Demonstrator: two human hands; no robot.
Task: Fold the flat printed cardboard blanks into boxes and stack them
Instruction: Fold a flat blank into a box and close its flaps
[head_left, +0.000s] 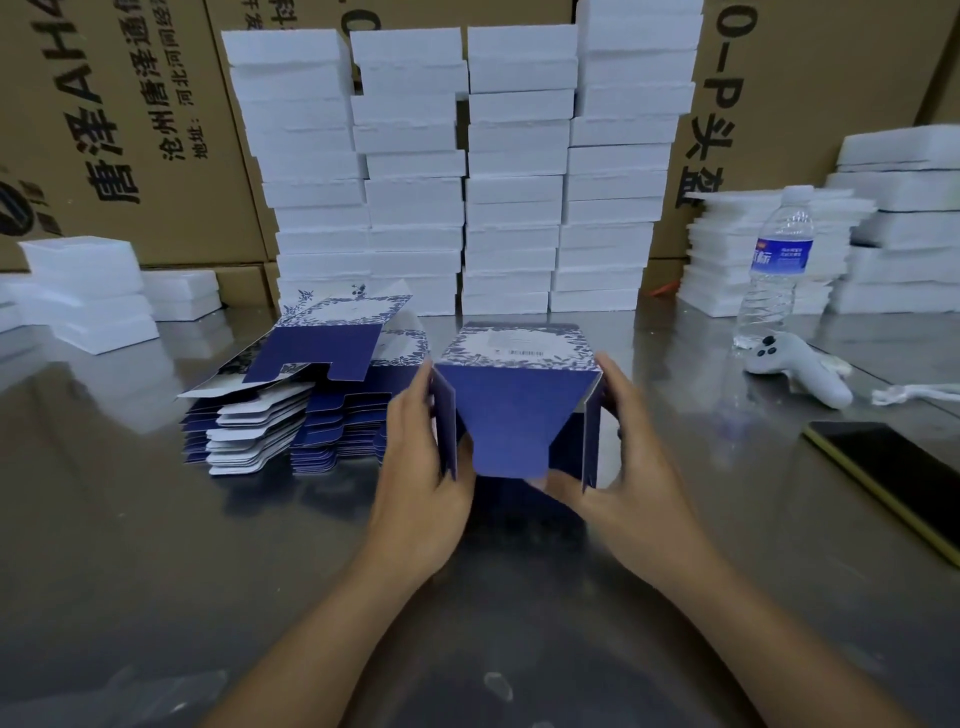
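The half-folded box (511, 410) sits between the left hand (423, 467) and right hand (628, 457), each gripping one side, unclosed flaps toward the person.

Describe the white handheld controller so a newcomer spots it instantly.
Start at the right side of the steel table, where a blue-labelled water bottle stands. The controller lies at its base. Unlike the flat black phone, it is white, curved, with dark buttons.

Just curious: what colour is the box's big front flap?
Plain dark blue flap on the box; head view.
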